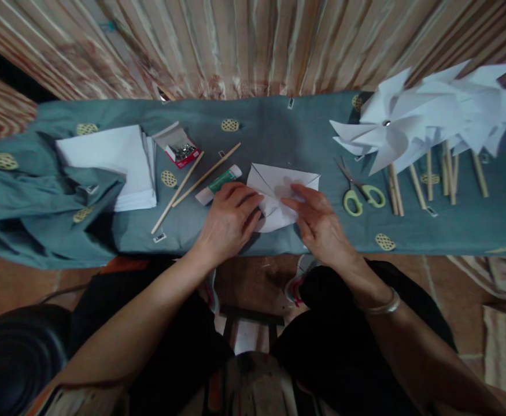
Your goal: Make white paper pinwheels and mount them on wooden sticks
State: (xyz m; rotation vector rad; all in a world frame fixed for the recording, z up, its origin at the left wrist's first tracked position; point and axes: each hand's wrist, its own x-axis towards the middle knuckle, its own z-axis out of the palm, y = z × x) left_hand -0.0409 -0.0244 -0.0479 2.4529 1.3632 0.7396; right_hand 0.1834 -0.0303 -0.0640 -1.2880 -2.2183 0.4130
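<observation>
A square of white paper (274, 179), cut or creased along lines from its corners, lies on the cloth-covered table in front of me. At its left side my left hand (231, 216) has bent fingers closed on the paper near a part turned in toward the middle. My right hand (317, 222) grips the paper's right side, index finger on top near the centre and thumb by the lower edge. The fingers hide parts of both sides. Just left of my left hand lies a green-and-white glue stick (218, 184). Green-handled scissors (361, 190) rest right of my right hand.
Finished white paper pinwheels (387, 124) on wooden sticks are grouped at the right. Two loose wooden sticks (207, 174) lie left of the glue, beside an open red-and-white box of metal pins (182, 151). A paper stack (105, 156) sits farther left, partly under bunched cloth (48, 196).
</observation>
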